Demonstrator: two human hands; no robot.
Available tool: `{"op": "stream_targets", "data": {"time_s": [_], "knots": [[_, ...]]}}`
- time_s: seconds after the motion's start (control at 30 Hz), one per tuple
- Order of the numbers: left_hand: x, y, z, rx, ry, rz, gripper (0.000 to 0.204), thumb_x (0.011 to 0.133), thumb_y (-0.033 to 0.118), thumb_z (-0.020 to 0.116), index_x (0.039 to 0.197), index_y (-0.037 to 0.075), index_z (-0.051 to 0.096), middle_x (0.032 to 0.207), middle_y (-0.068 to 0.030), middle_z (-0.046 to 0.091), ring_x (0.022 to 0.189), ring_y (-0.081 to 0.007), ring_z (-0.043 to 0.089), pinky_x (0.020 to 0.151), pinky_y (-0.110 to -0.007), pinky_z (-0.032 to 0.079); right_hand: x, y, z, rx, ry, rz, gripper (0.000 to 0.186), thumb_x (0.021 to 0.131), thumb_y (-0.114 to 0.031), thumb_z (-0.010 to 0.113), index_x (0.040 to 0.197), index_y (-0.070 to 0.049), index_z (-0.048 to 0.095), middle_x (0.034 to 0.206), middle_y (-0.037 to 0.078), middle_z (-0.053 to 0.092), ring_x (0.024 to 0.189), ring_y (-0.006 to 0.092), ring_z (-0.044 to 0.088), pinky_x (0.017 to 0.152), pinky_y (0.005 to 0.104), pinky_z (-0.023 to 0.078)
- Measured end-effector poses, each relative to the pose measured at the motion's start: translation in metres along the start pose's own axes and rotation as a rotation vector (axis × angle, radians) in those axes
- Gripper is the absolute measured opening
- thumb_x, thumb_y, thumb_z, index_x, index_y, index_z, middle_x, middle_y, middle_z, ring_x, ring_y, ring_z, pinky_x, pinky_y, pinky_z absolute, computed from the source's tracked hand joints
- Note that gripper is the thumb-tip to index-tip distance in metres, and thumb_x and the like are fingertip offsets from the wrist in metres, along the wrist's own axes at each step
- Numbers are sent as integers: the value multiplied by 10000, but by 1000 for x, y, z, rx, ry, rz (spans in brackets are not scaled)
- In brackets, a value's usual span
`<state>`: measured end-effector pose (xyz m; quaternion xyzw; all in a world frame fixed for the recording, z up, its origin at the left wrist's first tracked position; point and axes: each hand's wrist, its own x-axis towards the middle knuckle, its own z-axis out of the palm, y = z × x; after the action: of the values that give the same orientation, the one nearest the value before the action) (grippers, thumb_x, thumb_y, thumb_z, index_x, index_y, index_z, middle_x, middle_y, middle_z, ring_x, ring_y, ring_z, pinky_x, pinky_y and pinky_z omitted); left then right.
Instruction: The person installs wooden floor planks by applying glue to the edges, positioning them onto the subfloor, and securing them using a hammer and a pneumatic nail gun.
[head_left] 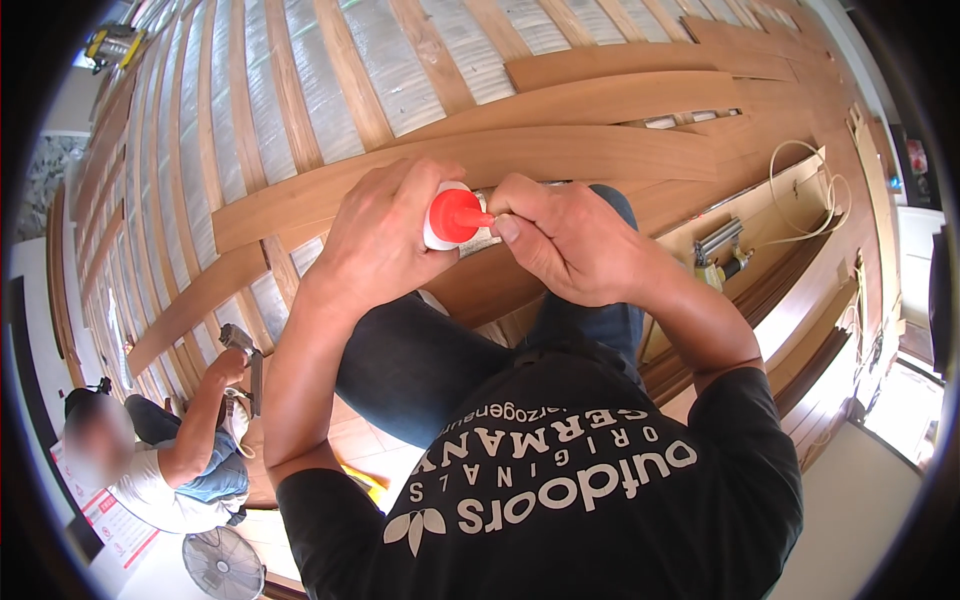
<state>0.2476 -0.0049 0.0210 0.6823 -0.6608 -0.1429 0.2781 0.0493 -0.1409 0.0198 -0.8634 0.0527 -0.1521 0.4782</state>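
In the head view, my left hand (385,230) is closed around a white bottle (436,231) with a red cap and red nozzle (457,209), tilted so the nozzle points right. My right hand (560,240) is closed, thumb and forefinger pinched at the narrow tip of that nozzle. Both hands are above my bent knees and beside a long wooden plank (380,180); whatever lies directly behind the bottle is mostly hidden.
A co-worker (160,460) crouches at lower left, holding a nail gun (240,355). Wooden battens (350,80) cross silvery sheeting above. An open carton (780,210) with a metal tool (716,250) and hose loops is at right. A fan (222,562) stands at lower left.
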Motion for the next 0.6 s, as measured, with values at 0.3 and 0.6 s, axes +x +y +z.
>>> {"op": "stream_targets", "data": {"time_s": [0.3, 0.6], "knots": [[0, 1, -1, 68, -77, -54, 567, 684, 87, 807, 1200, 81, 573, 1070, -176, 700, 1031, -426, 658, 867, -495, 541, 7, 0, -13, -72, -144, 67, 157, 1028, -211, 581, 1093, -78, 530, 730, 186, 617, 695, 452, 603, 605, 517, 461], [0, -2, 3, 247, -88, -25, 542, 678, 91, 837, 1159, 75, 588, 1068, -154, 698, 1004, -384, 670, 841, -484, 542, 17, 7, -16, -61, -277, 179, 45, 989, -95, 554, 1012, -56, 546, 785, 161, 601, 694, 385, 584, 621, 468, 440]]}}
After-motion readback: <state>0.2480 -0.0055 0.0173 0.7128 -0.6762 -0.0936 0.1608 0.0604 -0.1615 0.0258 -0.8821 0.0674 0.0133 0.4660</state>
